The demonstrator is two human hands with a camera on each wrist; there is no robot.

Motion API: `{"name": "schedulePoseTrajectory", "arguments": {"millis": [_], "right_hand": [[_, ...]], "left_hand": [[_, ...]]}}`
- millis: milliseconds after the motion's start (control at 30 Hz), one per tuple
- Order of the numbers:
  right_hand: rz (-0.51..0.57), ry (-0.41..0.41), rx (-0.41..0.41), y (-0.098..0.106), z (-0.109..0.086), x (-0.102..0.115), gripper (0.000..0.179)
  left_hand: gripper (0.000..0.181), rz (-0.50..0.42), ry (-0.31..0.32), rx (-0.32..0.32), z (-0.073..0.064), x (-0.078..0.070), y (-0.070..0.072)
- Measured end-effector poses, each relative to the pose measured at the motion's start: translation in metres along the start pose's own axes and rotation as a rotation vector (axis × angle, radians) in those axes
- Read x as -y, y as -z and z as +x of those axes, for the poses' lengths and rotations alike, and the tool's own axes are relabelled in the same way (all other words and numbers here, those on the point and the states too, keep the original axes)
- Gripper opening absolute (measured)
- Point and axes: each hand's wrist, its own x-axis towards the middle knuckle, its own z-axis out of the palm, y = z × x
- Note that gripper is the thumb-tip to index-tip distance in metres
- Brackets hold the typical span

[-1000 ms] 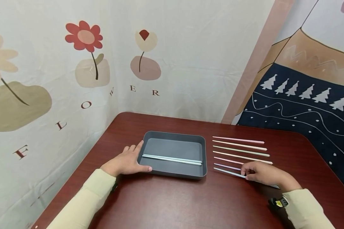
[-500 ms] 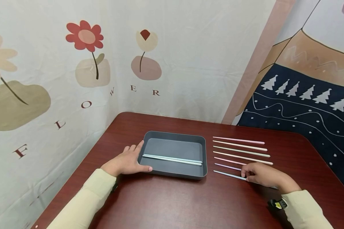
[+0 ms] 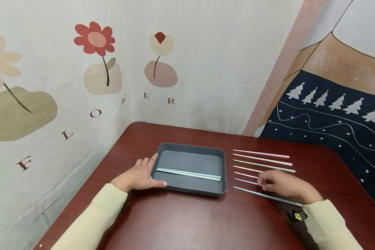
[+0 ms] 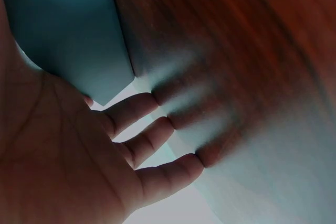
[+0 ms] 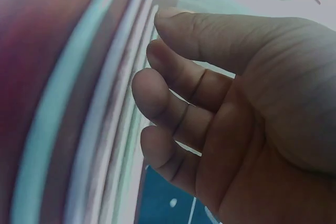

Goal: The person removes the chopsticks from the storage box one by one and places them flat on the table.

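Observation:
My left hand [image 3: 139, 177] rests at the left front corner of a dark grey rectangular tray [image 3: 190, 159], fingers straight and spread along its left side, thumb at the front rim. A pale blue pair of chopsticks [image 3: 189, 174] lies across the tray. To its right, my right hand [image 3: 284, 184] hovers over a row of pastel chopsticks, its fingers loosely bent and holding nothing in the right wrist view. Its fingertips overlap a purple chopstick [image 3: 246, 181] and a pink chopstick [image 3: 245, 175]. Nearest me, a light blue chopstick [image 3: 267, 196] lies apart from the row.
Farther back in the row lie a pink chopstick [image 3: 261, 153], a cream chopstick [image 3: 262, 159], a green chopstick [image 3: 264, 166] and a yellowish chopstick [image 3: 248, 168], partly under the hand. Printed curtains [image 3: 212, 97] border the reddish-brown table [image 3: 187, 222] behind and at the sides.
My right hand shifted the light blue chopstick slightly toward me, let go of it, and moved back and left over the purple and pink ones. The left hand and tray stayed put.

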Motion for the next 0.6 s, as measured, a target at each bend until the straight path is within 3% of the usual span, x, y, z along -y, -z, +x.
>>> {"name": "schedulePoseTrajectory", "arguments": {"millis": [300,600], "right_hand": [[-0.061,0.067,-0.031,0.002,0.045,0.027,0.015],[0.017,0.188,-0.018,-0.001,0.092,0.063,0.013]], "left_hand": [[0.134,-0.003,0.006,0.000,-0.001,-0.001,0.000],[0.134,-0.009,0.014,-0.003,-0.002,-0.002,0.000]]}}
